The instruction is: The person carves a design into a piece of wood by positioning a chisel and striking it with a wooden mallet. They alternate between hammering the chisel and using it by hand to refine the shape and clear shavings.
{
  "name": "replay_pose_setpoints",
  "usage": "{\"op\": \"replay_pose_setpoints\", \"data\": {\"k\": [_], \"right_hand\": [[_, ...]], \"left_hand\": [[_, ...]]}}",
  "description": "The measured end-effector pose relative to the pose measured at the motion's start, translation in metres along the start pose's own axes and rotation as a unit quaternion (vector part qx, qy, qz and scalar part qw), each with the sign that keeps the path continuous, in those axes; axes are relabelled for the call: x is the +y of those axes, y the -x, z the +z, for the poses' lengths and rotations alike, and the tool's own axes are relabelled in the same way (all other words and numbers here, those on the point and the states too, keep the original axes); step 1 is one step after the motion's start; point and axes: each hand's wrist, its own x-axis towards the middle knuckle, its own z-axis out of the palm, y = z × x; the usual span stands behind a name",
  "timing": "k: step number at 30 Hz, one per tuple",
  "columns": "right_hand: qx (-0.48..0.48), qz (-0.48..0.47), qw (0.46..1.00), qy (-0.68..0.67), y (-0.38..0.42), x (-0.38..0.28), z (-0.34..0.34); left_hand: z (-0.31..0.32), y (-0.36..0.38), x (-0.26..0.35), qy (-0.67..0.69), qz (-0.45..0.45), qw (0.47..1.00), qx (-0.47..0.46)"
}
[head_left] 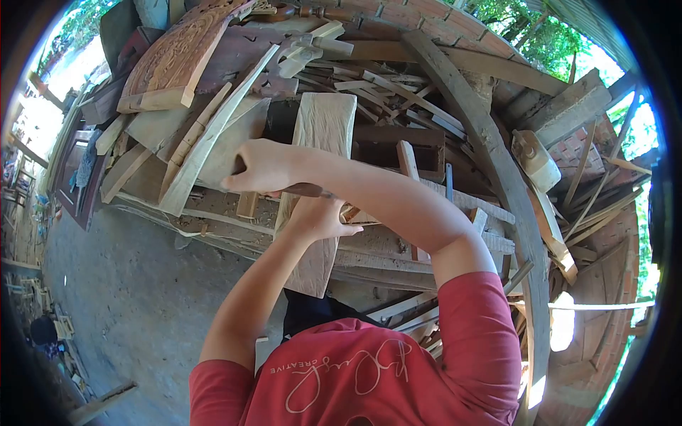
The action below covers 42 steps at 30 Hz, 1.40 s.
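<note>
My right hand (259, 165) reaches across to the left, over my left wrist, with its fingers curled round a dark brown handle-like tool (305, 189). Just below it, my left hand (320, 216) is bent round something small and brownish that its own fingers mostly hide; the thumb points right. Beneath both hands lies a long pale wooden board (325, 128), sloping from the wood pile down to my lap. A small wood block (247, 204) sits left of the board.
A carved wooden panel (174, 53) stands at the upper left, beside leaning planks (213, 135). Thin offcuts (391, 96) are heaped behind the board. At the right are a large curved beam (490, 142) and a plastic jug (536, 160). Grey floor (142, 284) shows at the left.
</note>
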Motion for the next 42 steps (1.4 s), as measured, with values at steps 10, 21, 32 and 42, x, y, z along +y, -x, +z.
{"op": "replay_pose_setpoints", "data": {"k": [10, 21, 32, 42], "right_hand": [[0.149, -0.008, 0.988, -0.034, 0.066, -0.006, -0.050], [0.445, -0.198, 0.851, -0.197, 0.116, -0.017, -0.051], [0.426, -0.221, 0.854, -0.200, 0.125, 0.000, -0.035], [0.402, -0.246, 0.848, -0.243, 0.120, 0.007, -0.036]], "left_hand": [[0.003, 0.000, 0.000, -0.085, 0.045, 0.995, 0.034], [0.004, -0.001, -0.001, -0.120, 0.043, 0.991, 0.044], [0.004, -0.001, 0.000, -0.087, 0.021, 0.996, 0.029], [-0.001, -0.003, 0.002, -0.109, 0.013, 0.994, -0.013]]}}
